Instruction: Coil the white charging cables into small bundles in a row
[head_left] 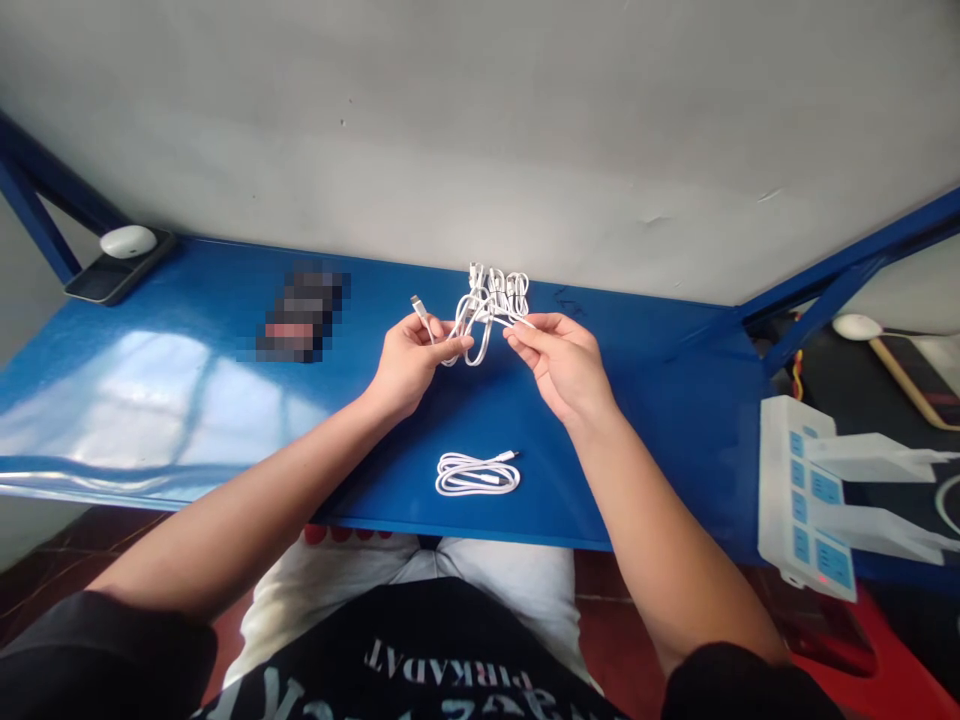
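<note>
Between my two hands hangs a white charging cable [480, 318] in loose loops, held above the blue table. My left hand [416, 355] pinches some of its loops, and one plug end sticks up beside the thumb. On the other side, my right hand [559, 355] grips strands of the same cable between thumb and fingers. Behind it, close to the wall, lie several coiled white cables [517, 290], partly covered by the held one. Nearer to me, a separate coiled white cable [478, 474] lies flat on the table.
The blue table [645, 440] meets a grey wall. At far left, a white mouse-like object [128, 241] rests on a dark flat device [105, 285]. A blurred-out dark item [301, 312] lies left of centre. A white power strip [802, 495] with plugged-in adapters stands at the right.
</note>
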